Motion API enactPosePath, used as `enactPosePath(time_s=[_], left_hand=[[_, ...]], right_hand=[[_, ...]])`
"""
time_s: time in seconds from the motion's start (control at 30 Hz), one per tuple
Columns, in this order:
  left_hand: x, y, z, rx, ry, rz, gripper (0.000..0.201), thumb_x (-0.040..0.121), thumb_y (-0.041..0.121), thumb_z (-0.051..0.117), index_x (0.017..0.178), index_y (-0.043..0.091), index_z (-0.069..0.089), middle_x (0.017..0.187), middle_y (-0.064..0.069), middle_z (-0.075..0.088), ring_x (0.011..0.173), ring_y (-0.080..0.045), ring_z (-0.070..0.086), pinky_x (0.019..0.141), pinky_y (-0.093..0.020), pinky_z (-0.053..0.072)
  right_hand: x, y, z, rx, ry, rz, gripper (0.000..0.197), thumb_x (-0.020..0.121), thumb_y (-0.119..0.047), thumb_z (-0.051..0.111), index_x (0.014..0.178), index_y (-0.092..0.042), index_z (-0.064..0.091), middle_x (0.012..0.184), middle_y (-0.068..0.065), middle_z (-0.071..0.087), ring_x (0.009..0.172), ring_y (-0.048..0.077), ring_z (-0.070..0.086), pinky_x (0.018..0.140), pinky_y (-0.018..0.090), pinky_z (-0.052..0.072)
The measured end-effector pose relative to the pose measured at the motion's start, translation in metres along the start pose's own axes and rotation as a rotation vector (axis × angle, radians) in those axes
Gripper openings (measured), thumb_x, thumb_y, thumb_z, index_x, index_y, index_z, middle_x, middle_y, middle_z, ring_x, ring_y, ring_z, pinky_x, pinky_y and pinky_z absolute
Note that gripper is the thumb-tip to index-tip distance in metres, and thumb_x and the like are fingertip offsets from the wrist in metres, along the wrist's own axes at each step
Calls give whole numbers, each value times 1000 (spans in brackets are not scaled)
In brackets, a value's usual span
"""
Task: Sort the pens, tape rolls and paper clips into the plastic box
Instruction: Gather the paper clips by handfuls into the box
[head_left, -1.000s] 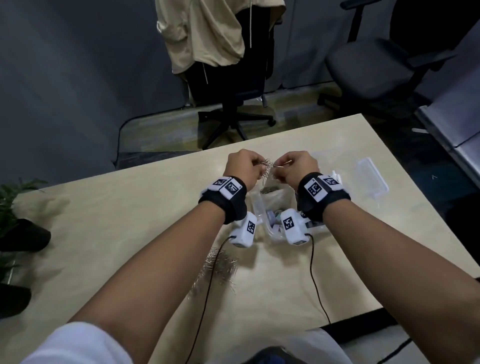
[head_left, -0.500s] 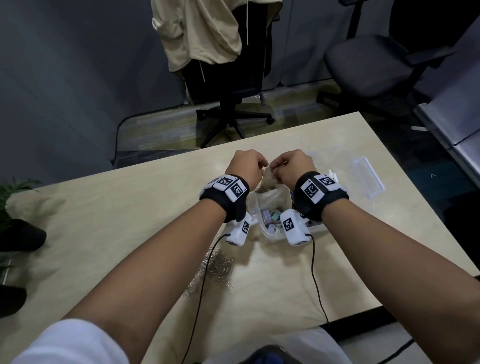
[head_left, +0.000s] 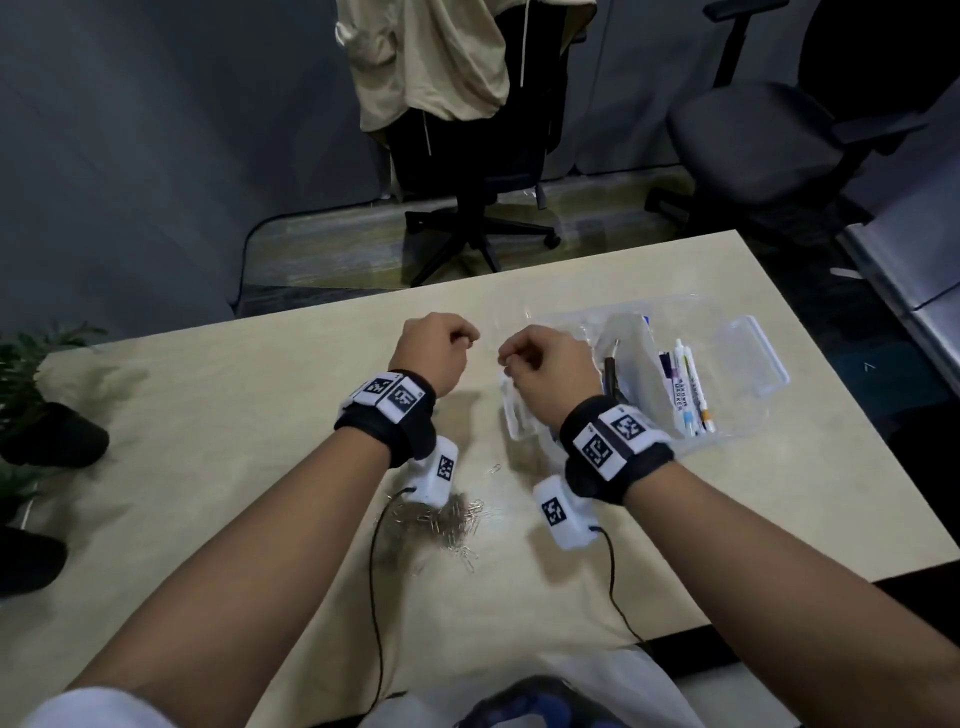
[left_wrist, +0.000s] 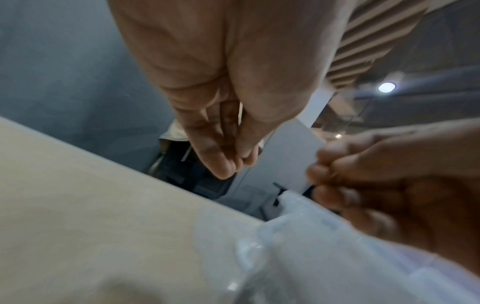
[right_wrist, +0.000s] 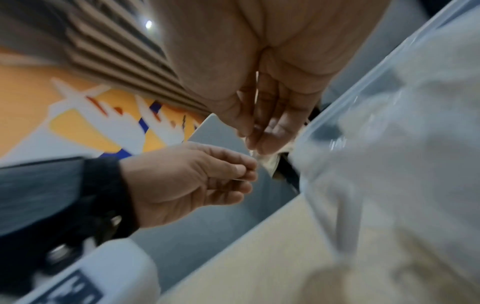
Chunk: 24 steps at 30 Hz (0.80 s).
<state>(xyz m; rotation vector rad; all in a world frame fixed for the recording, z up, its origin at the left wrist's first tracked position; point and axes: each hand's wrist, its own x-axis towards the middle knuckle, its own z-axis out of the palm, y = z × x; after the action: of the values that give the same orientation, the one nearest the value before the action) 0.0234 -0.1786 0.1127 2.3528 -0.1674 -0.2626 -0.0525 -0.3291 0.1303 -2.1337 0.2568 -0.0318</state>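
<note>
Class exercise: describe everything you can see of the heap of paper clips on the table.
The paper clips are thin silvery wire, lying in a loose, tangled heap flat on the pale wooden table, near its front edge, under the left wrist. A few strays lie apart toward the plastic box. Neither hand touches the heap.

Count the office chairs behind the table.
2. One chair stands beyond the table's far edge, near the middle, with a beige garment draped over its back. The other chair is at the far right. More may be out of frame.
</note>
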Motion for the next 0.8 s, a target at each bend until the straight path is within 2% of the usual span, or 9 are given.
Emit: enactPosePath(time_s=[0.1,0.2,0.3,0.37,0.47,0.6,0.67,0.73,0.8], left_hand=[[-22,-50,-6,175,-111,-51,20,92,12,60,102,22,74,106,-1,72,97,-18,66,88,-24,48],[-47,-96,-6,336,-323,-96,26,90,18,66,116,20,68,118,-2,67,105,-20,63,93,-28,47],[-70,-130,0,452,-477,-147,42,86,20,70,127,23,60,124,-8,60,104,-25,63,92,-35,51],[-89,-146,2,481,-492,-158,58,80,26,75,133,27,50,125,-7,52,103,-26,61,91,-39,53],[-119,-169,4,477,-530,-154,92,66,39,85,141,36,31,121,0,38,102,-22,54,89,-39,53],[-139,-189,13,485,-580,-112,126,52,35,94,147,48,13,115,3,25,100,-20,49,93,-38,50],[-143,-189,19,503,-555,-114,129,54,32,94,150,44,9,118,1,25,102,-21,46,94,-39,48],[-142,-186,25,456,-518,-120,122,60,23,91,152,39,12,121,-1,26,102,-21,47,92,-36,48],[-135,-183,29,388,-469,-113,108,68,14,85,151,40,21,121,0,29,98,-21,51,88,-32,48]], right_hand=[[-20,-1,34,-79,-125,-72,18,87,-5,59,90,-17,72,83,-2,74,75,13,66,79,28,54],[-27,-1,58,-175,-234,-131,18,90,-9,58,99,-13,73,92,1,74,84,16,67,81,25,51],[-32,0,75,-253,-326,-172,21,92,-13,59,110,-12,70,105,4,72,97,18,65,88,28,50],[-32,9,85,-372,-399,-154,27,94,-16,57,119,-12,66,117,5,67,107,20,61,94,30,46],[-36,33,98,-585,-498,-39,38,94,-14,55,133,-13,55,129,8,56,117,25,55,99,34,45],[-47,61,106,-837,-590,84,43,87,-7,58,128,-6,49,129,16,44,113,32,51,95,42,50],[-51,70,108,-920,-593,111,53,81,-14,70,127,-3,45,132,18,38,114,33,49,96,43,49],[-52,76,111,-953,-590,100,67,73,-20,81,127,-3,44,131,17,36,114,32,48,96,41,49],[-54,79,117,-933,-583,54,60,74,-14,79,124,-3,47,124,15,40,112,30,50,92,40,50]])
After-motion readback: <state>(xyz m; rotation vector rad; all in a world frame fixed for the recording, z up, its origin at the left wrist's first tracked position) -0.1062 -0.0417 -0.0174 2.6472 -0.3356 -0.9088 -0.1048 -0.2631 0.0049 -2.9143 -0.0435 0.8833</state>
